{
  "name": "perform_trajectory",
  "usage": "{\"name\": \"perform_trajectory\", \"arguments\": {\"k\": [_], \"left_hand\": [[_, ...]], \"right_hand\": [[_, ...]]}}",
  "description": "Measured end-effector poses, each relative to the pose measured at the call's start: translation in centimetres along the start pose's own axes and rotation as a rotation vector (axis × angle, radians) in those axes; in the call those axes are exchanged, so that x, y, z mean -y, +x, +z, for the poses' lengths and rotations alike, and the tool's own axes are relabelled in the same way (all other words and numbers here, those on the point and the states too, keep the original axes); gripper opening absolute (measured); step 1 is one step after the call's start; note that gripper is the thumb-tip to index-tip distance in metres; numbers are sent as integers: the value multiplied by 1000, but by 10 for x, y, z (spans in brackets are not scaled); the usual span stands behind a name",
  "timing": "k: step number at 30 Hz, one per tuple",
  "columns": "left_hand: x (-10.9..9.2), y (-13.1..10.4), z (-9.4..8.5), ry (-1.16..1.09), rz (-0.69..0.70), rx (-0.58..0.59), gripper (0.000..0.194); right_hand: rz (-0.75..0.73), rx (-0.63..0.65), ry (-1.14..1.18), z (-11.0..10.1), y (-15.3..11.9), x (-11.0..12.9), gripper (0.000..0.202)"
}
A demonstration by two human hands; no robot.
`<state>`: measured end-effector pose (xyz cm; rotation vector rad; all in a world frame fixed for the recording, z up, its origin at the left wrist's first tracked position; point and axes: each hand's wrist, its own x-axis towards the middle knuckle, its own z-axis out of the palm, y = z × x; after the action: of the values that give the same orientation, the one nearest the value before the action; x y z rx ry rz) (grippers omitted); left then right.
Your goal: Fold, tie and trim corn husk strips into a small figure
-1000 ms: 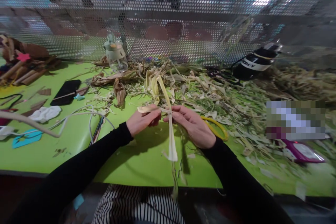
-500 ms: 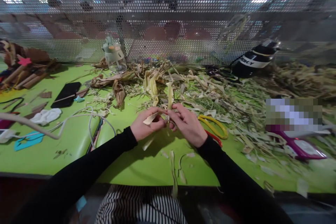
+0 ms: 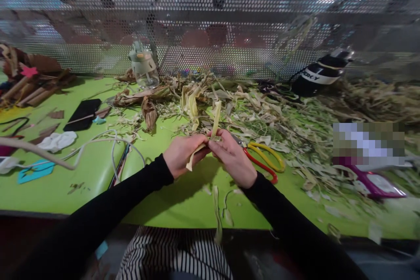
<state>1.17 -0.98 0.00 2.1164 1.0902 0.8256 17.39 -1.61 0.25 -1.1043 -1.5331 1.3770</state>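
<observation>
My left hand (image 3: 186, 153) and my right hand (image 3: 233, 157) meet over the front middle of the green table, fingertips touching. Between them they pinch a pale yellow husk strip (image 3: 216, 118); one part stands up above the right fingers, and a pale end (image 3: 190, 162) hangs below the left fingers. The join between these parts is hidden by the fingers. Scissors with red and yellow handles (image 3: 269, 155) lie just right of my right hand. Loose husk strips (image 3: 216, 210) rest near the table's front edge.
Husk scraps (image 3: 262, 118) cover the back and right of the table (image 3: 98, 170). A clear bottle (image 3: 144, 68) and a black bottle (image 3: 320, 74) stand behind. Left are a phone (image 3: 82, 114), a white cable (image 3: 88, 143) and crumpled tissue (image 3: 58, 141). A magenta tool (image 3: 374, 179) lies right.
The hanging husk end has swung downward at my left fingers, and the upright part leans slightly right. My left fingers have closed in more, and my right hand has shifted slightly left, exposing more of the scissors.
</observation>
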Motion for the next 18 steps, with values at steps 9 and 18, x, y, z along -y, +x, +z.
{"name": "perform_trajectory", "arguments": {"k": [9,18], "left_hand": [[13,2,9,-874,-310,32,40],[11,7,11,-827,-309,-34,28]], "right_hand": [[92,2,154,-4,6,-4,27],[70,34,223,-10,2,3,32]]}}
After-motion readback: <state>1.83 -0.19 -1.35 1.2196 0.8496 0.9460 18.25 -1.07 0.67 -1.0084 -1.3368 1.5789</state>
